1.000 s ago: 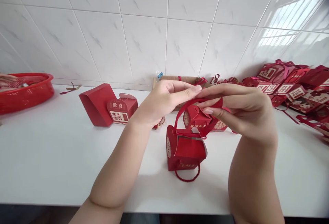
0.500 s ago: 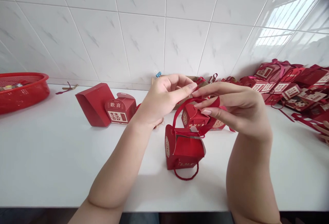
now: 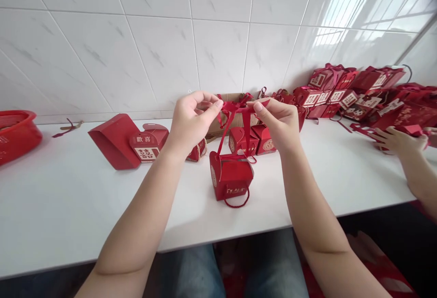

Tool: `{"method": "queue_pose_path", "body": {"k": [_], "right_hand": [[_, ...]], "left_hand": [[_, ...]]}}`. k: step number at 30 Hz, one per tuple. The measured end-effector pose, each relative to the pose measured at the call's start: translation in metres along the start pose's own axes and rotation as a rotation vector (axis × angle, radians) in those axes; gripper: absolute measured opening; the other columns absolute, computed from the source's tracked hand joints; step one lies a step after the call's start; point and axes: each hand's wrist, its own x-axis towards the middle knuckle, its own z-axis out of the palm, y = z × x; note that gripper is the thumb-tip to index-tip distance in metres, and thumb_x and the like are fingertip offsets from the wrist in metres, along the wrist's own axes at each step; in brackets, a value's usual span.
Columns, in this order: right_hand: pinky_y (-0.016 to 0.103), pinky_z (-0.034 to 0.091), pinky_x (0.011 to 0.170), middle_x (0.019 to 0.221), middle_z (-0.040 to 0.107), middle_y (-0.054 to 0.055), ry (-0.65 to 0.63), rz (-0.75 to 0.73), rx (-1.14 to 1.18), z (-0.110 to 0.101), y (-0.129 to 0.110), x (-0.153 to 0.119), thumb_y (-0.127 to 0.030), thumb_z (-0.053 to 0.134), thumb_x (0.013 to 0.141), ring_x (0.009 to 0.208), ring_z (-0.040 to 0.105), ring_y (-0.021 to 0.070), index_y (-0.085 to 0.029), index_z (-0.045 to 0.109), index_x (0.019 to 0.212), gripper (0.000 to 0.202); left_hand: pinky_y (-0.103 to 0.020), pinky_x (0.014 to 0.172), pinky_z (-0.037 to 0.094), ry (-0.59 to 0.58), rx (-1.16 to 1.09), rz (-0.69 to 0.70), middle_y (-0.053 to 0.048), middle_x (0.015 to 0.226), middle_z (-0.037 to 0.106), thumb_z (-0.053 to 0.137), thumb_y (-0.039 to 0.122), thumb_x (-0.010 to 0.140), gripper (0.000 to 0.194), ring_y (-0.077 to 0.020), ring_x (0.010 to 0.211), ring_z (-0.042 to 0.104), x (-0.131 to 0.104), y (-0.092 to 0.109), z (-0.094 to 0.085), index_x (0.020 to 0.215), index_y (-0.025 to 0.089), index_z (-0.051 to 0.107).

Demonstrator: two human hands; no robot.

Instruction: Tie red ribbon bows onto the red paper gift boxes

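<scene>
A small red gift box [image 3: 232, 180] with gold print and a red cord handle stands on the white table. From its top a red ribbon [image 3: 248, 130] rises in two strands, knotted or looped between my hands. My left hand [image 3: 195, 118] pinches one side of the ribbon between thumb and fingertips. On the other side, my right hand [image 3: 276, 118] pinches the ribbon too, its thumb on top. Both hands are above and behind the box. Whether the ribbon forms a finished bow is hard to make out.
A red plastic basket [image 3: 19, 135] sits at the left. Red boxes [image 3: 147, 146] stand left of my hands, others by a cardboard box [image 3: 215, 127] behind. Many red boxes [image 3: 327, 79] are piled right, where another person's hand [image 3: 399, 139] touches one. The table edge [image 3: 191, 247] is near.
My hands have spread apart, drawing the ribbon out sideways above the box. The view has swung right, and another person's hands now show at the right.
</scene>
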Motion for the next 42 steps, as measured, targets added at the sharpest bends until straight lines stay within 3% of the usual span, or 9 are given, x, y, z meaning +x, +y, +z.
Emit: {"method": "queue_pose_path", "body": {"k": [6, 19, 26, 33, 42], "right_hand": [[0.026, 0.040, 0.057, 0.061, 0.053, -0.001, 0.027, 0.059, -0.065, -0.004, -0.004, -0.008, -0.053, 0.066, 0.077, 0.062, 0.050, 0.0113, -0.019, 0.063, 0.062, 0.038], [0.025, 0.018, 0.048, 0.055, 0.025, -0.005, 0.087, 0.220, -0.016, -0.024, 0.009, -0.038, -0.053, 0.068, 0.072, 0.052, 0.023, 0.0070, -0.018, 0.034, 0.051, 0.053], [0.026, 0.020, 0.050, 0.055, 0.031, -0.005, 0.093, 0.244, -0.092, -0.030, 0.014, -0.043, -0.056, 0.066, 0.072, 0.053, 0.026, 0.0081, -0.018, 0.044, 0.054, 0.048], [0.026, 0.014, 0.048, 0.053, 0.028, -0.005, 0.108, 0.288, -0.073, -0.037, 0.023, -0.047, -0.050, 0.067, 0.074, 0.051, 0.022, 0.0070, -0.017, 0.044, 0.054, 0.045], [0.025, 0.022, 0.049, 0.055, 0.041, -0.003, 0.136, 0.350, -0.027, -0.046, 0.033, -0.051, -0.049, 0.070, 0.073, 0.053, 0.031, 0.0085, -0.016, 0.060, 0.060, 0.037]], "left_hand": [[-0.029, 0.072, 0.048, 0.080, -0.043, -0.085, -0.004, 0.074, 0.064, 0.069, 0.029, 0.073, 0.013, -0.0170, 0.074, 0.059, -0.012, 0.004, -0.012, 0.075, 0.017, 0.068], [-0.024, 0.062, 0.042, 0.207, -0.205, -0.236, 0.001, 0.067, 0.059, 0.073, 0.031, 0.066, 0.017, -0.0121, 0.065, 0.053, -0.036, -0.019, -0.028, 0.073, 0.017, 0.067], [-0.024, 0.067, 0.044, 0.286, -0.172, -0.267, 0.000, 0.073, 0.063, 0.073, 0.031, 0.065, 0.016, -0.0129, 0.071, 0.056, -0.047, -0.026, -0.040, 0.074, 0.018, 0.068], [-0.024, 0.071, 0.046, 0.307, -0.171, -0.304, -0.001, 0.077, 0.065, 0.072, 0.030, 0.066, 0.016, -0.0143, 0.077, 0.060, -0.054, -0.035, -0.046, 0.075, 0.018, 0.068], [-0.025, 0.069, 0.048, 0.337, -0.182, -0.341, -0.002, 0.077, 0.066, 0.076, 0.030, 0.064, 0.019, -0.0154, 0.076, 0.062, -0.061, -0.040, -0.049, 0.072, 0.017, 0.066]]}}
